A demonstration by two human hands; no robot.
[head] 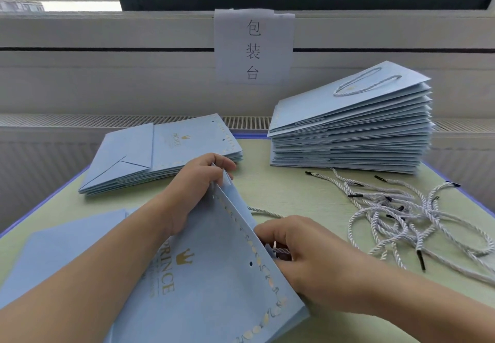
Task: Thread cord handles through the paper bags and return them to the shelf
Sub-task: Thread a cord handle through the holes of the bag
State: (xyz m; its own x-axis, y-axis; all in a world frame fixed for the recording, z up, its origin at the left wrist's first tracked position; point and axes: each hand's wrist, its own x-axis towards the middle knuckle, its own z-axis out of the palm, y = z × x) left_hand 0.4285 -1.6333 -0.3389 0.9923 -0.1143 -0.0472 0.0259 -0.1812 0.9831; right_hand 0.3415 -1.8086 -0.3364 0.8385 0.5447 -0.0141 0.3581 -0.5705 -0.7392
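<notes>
- Blue paper bag: flat on the table's near edge, mouth propped open; light, creasable, so judged best held by its stiff rim.
- Left hand pinches the rim's far corner.
- Right hand pinches a limp twisted cord at the rim.
- Loose cords lie right.

The paper bag is matt pale-blue card with shiny gold foil lettering. The cords are twisted whitish rope with black plastic-looking tips. The counter is smooth, dull green.
</notes>
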